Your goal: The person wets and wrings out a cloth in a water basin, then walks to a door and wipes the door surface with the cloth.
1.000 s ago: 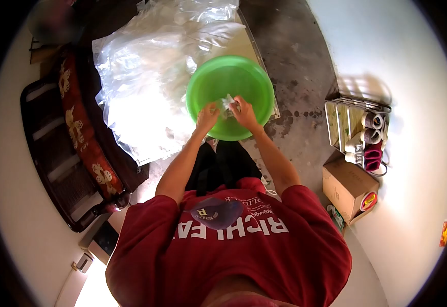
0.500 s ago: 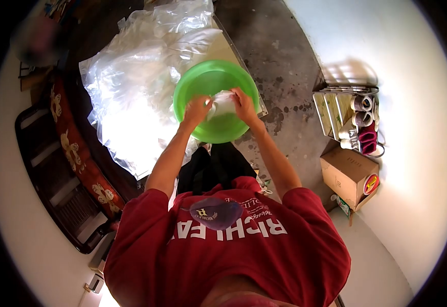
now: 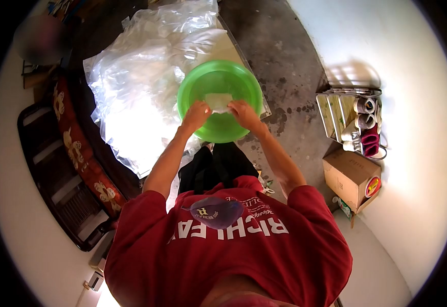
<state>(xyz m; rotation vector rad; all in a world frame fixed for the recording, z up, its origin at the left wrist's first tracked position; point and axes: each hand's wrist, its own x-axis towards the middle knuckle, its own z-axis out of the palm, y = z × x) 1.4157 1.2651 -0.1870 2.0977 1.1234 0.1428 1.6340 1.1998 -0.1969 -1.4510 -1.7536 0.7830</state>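
A round green plastic basin [image 3: 185, 92] stands in front of me at the edge of a table covered with clear plastic. Over its inside I hold a small white cloth [image 3: 218, 101] stretched between both hands. My left hand [image 3: 198, 113] is closed on the cloth's left end, with fingers pinched together. On the other end my right hand [image 3: 242, 112] is closed in the same way. The cloth hangs roughly flat, its far part lying toward the basin's middle. Whether it touches water cannot be made out.
Crumpled clear plastic sheeting [image 3: 136, 77] spreads left of the basin. A dark wooden bench with a red floral cushion [image 3: 72, 146] stands farther left. On the right are a shoe rack [image 3: 331, 117] with shoes and a cardboard box [image 3: 349, 176]. The concrete floor [image 3: 280, 66] has wet spots.
The cloth was bunched and tilted between my hands; now it is spread flatter and squarer. Both hands have moved slightly toward me, and the right hand has come lower.
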